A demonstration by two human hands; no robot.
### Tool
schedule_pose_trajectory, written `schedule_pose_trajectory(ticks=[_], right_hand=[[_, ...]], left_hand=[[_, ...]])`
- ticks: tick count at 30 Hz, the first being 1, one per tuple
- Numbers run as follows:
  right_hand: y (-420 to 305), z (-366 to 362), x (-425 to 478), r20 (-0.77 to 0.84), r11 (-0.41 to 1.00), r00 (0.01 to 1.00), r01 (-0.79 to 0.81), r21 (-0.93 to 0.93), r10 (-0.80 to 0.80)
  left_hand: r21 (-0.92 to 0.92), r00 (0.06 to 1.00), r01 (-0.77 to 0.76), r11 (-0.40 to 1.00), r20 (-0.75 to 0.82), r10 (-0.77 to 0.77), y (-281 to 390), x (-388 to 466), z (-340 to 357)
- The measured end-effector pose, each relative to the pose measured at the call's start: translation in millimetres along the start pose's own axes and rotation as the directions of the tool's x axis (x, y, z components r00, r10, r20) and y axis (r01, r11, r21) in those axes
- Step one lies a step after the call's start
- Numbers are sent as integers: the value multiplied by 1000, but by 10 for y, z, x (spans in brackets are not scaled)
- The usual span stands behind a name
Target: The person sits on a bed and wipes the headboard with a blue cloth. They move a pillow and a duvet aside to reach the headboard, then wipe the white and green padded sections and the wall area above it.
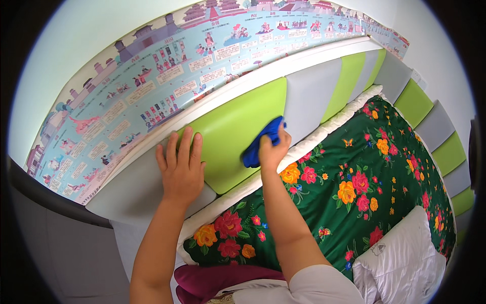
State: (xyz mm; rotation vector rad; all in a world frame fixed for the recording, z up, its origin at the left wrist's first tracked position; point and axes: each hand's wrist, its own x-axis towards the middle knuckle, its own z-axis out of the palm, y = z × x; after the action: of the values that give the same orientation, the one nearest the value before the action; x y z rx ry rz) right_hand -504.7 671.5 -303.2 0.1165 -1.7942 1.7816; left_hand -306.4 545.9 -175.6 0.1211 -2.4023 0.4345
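My right hand grips a bunched blue cloth, which lies against a lime-green padded panel of the headboard, near its lower right edge. The cloth looks slightly blurred. Flat on the padding, fingers apart and holding nothing, my left hand rests where the green panel meets a grey padded panel. Another grey panel adjoins the green one on the right.
An illustrated paper chart bearing writing covers the wall above the headboard's white top ledge. A dark green floral quilt with white edging spreads over the bed. A folded white quilt lies at lower right, a maroon fabric item at the bottom.
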Motion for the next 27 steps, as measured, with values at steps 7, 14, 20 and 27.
schedule_pose_trajectory(ticks=[7,14,20,27], right_hand=[[372,18,73,143,730,810,-577,366,568],[-340,-2,229,44,978,983,-184,94,180],[576,-28,-84,133,856,856,-511,78,499],[319,-4,-4,91,901,900,-431,51,426]], left_hand=[[-6,998,28,1000,-57,-29,25,-21,78],[13,999,33,999,-27,-33,27,-32,35],[-1,998,49,999,-34,-49,105,11,33],[15,999,42,999,-31,-42,94,31,5]])
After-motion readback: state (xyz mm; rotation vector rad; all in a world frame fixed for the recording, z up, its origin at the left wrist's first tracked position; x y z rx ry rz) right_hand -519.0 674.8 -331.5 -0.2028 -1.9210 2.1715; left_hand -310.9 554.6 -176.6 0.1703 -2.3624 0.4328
